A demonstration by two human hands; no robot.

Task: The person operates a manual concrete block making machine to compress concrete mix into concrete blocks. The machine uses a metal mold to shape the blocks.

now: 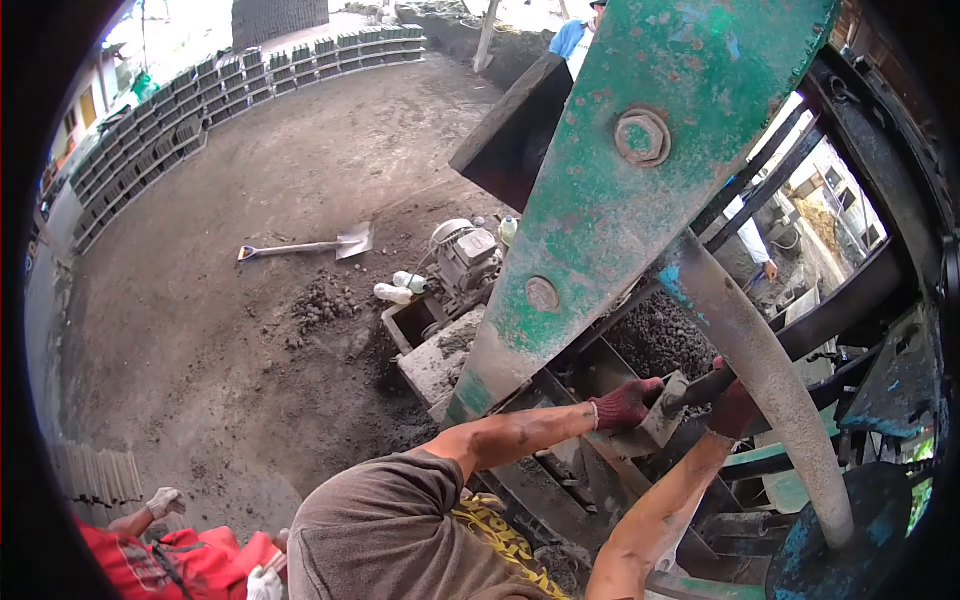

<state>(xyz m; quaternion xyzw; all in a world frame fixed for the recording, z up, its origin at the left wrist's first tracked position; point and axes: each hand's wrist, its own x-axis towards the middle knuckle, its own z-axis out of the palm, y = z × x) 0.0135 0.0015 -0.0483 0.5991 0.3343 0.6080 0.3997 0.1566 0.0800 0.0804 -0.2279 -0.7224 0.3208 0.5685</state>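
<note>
My left hand point(627, 405), in a dark red glove, is closed on the edge of a grey metal piece point(662, 418) of the machine. My right hand point(735, 400), gloved the same way, is partly hidden behind a thick curved pipe point(775, 370); its fingers are near a dark bar, and what they hold cannot be made out. Above both hands slants a large green metal arm point(600, 190) with big bolts. Dark crumbly material point(668, 335) lies in the machine just beyond my hands.
A motor point(465, 255) with bottles beside it stands left of the green arm. A shovel point(305, 248) lies on the ground. Stacked blocks point(240, 75) line the back. A co-worker in red point(190, 560) is at the lower left; other people are partly visible behind the machine.
</note>
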